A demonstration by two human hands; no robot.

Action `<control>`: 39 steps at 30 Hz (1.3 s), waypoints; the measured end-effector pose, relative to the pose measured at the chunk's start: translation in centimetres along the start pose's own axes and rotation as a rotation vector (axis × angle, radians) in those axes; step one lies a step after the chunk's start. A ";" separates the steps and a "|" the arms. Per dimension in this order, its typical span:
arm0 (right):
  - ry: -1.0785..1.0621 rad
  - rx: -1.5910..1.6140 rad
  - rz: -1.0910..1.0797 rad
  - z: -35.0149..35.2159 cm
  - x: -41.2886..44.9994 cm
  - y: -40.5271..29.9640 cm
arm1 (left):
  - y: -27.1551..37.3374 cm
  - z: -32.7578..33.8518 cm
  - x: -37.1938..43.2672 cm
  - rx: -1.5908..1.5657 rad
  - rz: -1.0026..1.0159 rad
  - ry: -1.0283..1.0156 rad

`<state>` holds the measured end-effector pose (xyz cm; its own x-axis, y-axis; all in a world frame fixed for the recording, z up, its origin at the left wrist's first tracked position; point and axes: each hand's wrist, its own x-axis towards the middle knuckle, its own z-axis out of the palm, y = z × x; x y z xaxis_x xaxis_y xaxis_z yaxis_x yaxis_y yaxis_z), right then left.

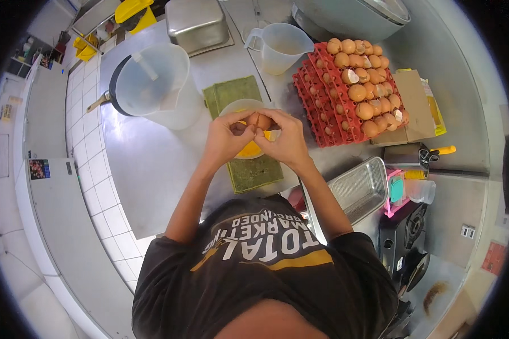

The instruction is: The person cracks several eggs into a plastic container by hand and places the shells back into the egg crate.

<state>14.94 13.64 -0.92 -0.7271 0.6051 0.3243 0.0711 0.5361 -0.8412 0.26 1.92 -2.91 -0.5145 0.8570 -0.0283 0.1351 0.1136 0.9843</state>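
Note:
My left hand [228, 142] and my right hand [287, 137] hold one brown egg [261, 121] between them, fingertips on both sides and thumbs meeting at the near side. A crack line seems to run down the shell between the thumbs. Directly below is a round, translucent plastic container [240, 104], partly hidden by my hands. Orange-yellow egg yolk [250, 149] shows inside it. The container rests on a folded green cloth [256, 178] that lies on the steel table [152, 169].
To the right stand stacked red egg trays [322, 106]; the top one bears broken eggshells [351, 77]. Behind are a plastic measuring jug [282, 44] and a steel pan [197, 19]. A large translucent plastic jug [152, 84] stands left. A perforated metal tray [358, 188] lies near my right forearm.

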 end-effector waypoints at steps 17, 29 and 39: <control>-0.236 -0.350 -0.250 -1.0 -0.2 0.3 | 1.0 -3.3 -1.0 0.256 0.335 -0.041; -0.093 0.708 0.345 -0.2 -1.1 1.8 | 2.5 -0.6 -1.6 0.521 0.532 0.030; 0.704 -0.441 0.023 -25.8 2.3 5.9 | 2.3 -0.2 -2.2 0.333 0.437 0.040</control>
<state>31.31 33.34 6.02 -0.1350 0.7670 0.6273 0.4487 0.6118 -0.6514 1.54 0.15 -0.52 -0.3812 0.8413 0.3832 0.6003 -0.0900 0.7947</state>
